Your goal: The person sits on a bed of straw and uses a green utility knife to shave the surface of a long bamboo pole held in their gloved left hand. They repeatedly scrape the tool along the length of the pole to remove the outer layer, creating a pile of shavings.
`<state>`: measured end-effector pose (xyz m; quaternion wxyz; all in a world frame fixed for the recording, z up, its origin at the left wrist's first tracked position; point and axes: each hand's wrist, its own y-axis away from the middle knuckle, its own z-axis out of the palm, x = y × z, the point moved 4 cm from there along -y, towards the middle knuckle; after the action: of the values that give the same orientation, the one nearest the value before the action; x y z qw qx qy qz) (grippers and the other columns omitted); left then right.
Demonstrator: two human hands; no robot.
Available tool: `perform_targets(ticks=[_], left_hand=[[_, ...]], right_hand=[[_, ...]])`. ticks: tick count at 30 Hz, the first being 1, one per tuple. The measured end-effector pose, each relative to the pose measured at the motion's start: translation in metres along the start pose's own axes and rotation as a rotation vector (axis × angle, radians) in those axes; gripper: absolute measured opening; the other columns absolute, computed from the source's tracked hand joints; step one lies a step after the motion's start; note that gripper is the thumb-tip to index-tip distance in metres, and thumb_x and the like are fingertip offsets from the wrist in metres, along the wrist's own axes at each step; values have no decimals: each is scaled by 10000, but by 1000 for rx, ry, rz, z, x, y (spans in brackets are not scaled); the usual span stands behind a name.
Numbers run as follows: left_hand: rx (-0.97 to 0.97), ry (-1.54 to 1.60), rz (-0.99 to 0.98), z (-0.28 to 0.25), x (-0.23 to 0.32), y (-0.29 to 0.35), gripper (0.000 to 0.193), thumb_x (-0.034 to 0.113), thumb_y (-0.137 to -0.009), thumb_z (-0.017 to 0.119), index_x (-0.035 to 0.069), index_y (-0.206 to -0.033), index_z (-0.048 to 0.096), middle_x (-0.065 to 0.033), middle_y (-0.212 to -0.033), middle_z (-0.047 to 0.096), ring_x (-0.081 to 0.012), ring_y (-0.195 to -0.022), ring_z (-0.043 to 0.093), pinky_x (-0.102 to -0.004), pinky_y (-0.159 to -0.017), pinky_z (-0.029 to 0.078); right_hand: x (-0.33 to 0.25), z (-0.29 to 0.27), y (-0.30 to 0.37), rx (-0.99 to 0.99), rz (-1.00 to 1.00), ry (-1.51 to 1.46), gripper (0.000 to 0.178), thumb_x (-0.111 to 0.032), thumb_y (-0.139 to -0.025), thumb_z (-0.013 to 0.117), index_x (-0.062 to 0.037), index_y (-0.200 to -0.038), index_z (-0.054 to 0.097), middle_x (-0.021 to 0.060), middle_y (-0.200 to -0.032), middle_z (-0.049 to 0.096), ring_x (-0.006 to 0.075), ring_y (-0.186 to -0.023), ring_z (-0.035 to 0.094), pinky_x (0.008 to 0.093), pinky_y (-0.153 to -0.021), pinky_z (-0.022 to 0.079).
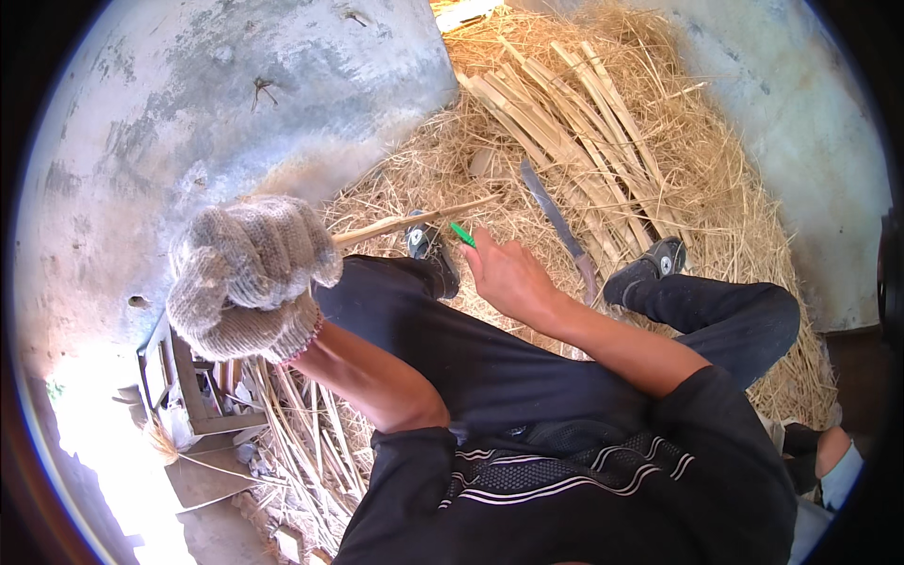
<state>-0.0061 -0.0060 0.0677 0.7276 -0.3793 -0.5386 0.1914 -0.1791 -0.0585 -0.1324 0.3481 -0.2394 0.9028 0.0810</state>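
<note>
My left hand (250,278), in a grey knitted glove, is raised at the left with its fingers wrapped round a thin pale wooden stick (405,222). The stick's free end sticks out rightward and narrows to a point. My bare right hand (508,273) is closed on a small green object (462,234). Only its narrow green end shows past the thumb, just below the stick's tip and apart from it; the fingers hide the remainder. A long knife (556,221) with a dark blade and brown handle lies on the straw, beyond my right hand.
Split wooden strips (565,132) lie in a pile on loose straw (734,179) ahead. A grey wall (254,85) stands close at the left. My shoes (650,264) rest on the straw. Behind my left arm are a metal frame (193,381) and scattered thin sticks (315,452).
</note>
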Motion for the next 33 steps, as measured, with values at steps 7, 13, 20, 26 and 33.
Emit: perform_targets(ticks=[7, 13, 20, 26, 33], left_hand=[[-112, 67, -34, -7, -2, 7, 209, 160, -815, 515, 32, -651, 542, -71, -473, 482, -196, -367, 467, -365, -396, 478], [-46, -35, 6, -7, -5, 7, 244, 206, -828, 482, 101, -608, 483, -14, -447, 415, -163, -338, 389, -346, -346, 413], [217, 7, 42, -9, 1, -3, 232, 162, -797, 497, 54, -595, 462, -32, -424, 338, -180, -331, 310, -382, -345, 348], [534, -133, 79, 17, 6, 5, 287, 171, -817, 481, 95, -551, 406, -17, -413, 297, -135, -317, 238, -328, -310, 245], [538, -170, 89, 45, -7, 14, 279, 183, -833, 459, 104, -571, 404, -24, -417, 315, -137, -323, 255, -339, -326, 302]], right_hand=[[-62, -35, 30, 23, -143, -219, 264, -244, -983, 502, 18, -997, 486, 236, -516, 535, 461, -501, 560, 527, -482, 453], [-23, 1, 14, 211, -213, -44, 257, -259, -970, 517, -6, -1010, 491, 229, -529, 553, 445, -519, 594, 521, -459, 476], [-30, -11, 0, 107, -194, -201, 252, -250, -980, 495, -2, -1024, 500, 227, -533, 555, 449, -511, 575, 514, -499, 462], [-53, -51, 25, 54, -196, -363, 263, -237, -994, 461, 23, -1006, 500, 237, -561, 559, 448, -539, 577, 517, -501, 437], [-43, -46, 39, 121, -216, -202, 250, -230, -986, 488, 17, -1023, 492, 229, -551, 559, 432, -528, 589, 513, -487, 461]])
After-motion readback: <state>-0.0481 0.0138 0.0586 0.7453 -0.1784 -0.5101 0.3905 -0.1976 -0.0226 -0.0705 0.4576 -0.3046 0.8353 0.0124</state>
